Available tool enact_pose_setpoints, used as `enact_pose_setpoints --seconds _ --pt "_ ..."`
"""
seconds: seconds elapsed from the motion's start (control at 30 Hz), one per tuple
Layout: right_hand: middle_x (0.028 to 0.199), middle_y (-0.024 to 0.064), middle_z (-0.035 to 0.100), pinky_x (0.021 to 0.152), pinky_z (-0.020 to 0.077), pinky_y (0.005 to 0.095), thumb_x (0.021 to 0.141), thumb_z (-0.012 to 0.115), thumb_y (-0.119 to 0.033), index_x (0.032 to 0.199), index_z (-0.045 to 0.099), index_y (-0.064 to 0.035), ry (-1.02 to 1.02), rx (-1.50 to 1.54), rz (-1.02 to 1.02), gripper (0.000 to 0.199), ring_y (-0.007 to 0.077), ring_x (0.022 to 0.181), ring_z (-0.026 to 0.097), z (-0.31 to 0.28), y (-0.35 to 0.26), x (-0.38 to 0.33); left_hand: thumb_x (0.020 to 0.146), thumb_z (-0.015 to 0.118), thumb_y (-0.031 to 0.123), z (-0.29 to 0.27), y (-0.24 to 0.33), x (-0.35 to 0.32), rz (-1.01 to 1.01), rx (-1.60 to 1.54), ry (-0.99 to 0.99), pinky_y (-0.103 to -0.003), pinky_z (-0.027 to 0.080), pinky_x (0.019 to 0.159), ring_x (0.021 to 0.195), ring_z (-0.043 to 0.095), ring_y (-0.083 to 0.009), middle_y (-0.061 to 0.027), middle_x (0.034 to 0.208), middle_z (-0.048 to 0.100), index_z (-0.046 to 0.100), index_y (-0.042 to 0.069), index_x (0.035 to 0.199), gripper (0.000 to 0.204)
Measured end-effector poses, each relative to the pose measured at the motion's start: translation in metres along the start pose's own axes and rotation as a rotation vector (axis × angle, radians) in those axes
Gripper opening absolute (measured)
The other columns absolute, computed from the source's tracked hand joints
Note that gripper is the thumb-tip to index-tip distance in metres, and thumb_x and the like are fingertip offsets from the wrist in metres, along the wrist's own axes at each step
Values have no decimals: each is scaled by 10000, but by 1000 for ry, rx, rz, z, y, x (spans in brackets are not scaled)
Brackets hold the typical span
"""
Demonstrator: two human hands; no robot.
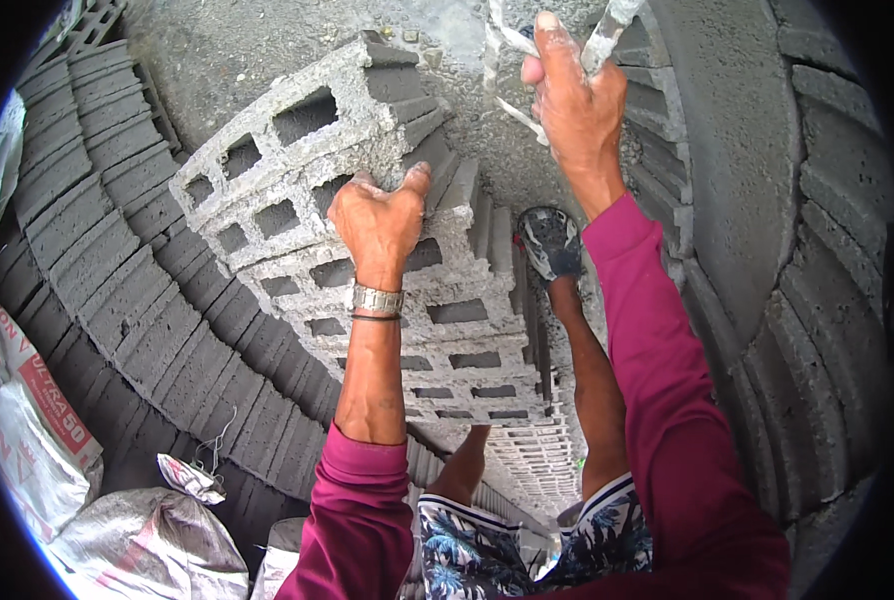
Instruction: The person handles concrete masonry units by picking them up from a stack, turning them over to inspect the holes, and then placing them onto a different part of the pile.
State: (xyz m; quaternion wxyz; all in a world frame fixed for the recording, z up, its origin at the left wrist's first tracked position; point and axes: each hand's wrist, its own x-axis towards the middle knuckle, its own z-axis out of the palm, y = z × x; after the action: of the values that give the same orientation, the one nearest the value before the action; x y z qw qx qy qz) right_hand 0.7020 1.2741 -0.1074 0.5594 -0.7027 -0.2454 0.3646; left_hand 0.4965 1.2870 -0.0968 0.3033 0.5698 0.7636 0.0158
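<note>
My left hand [377, 222] is closed on the upper part of a stack of grey concrete hollow blocks. Its fingers curl at the edge of one hollow block [302, 190] near a cell opening, and some fingertips are hidden. Farther forward and to the right, my right hand [575, 105] is wrapped around a pale, cement-crusted bar [612, 35], thumb pointing up. A thinner bent frame [492, 60] of the same whitish colour shows just left of that hand; whether the two are joined, I cannot tell. The bar's far end runs out of the picture.
Long rows of stacked blocks [137, 270] curve along the left, with more stacks [817, 330] on the right. Printed cement sacks [42, 430] and a filled grey sack [152, 550] sit at lower left. My shod foot [550, 243] stands on rough ground beside the block stack.
</note>
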Motion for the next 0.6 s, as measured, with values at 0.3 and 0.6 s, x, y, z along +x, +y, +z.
enact_pose_setpoints --seconds 0.3,0.6 --pt "566 -14 537 420 343 237 954 647 -340 742 651 -41 55 -15 171 366 49 452 430 -28 1 -14 666 809 401 18 5 -5 66 103 20 -502 457 730 672 599 -429 -240 604 600 587 -31 567 496" --pt "652 31 577 443 379 280 957 641 -300 959 679 -13 -99 331 27 289 95 483 454 26 -101 -22 707 765 448 19 7 -6 84 216 -17 -446 373 962 920 612 -384 -240 793 675 686 0 717 455"
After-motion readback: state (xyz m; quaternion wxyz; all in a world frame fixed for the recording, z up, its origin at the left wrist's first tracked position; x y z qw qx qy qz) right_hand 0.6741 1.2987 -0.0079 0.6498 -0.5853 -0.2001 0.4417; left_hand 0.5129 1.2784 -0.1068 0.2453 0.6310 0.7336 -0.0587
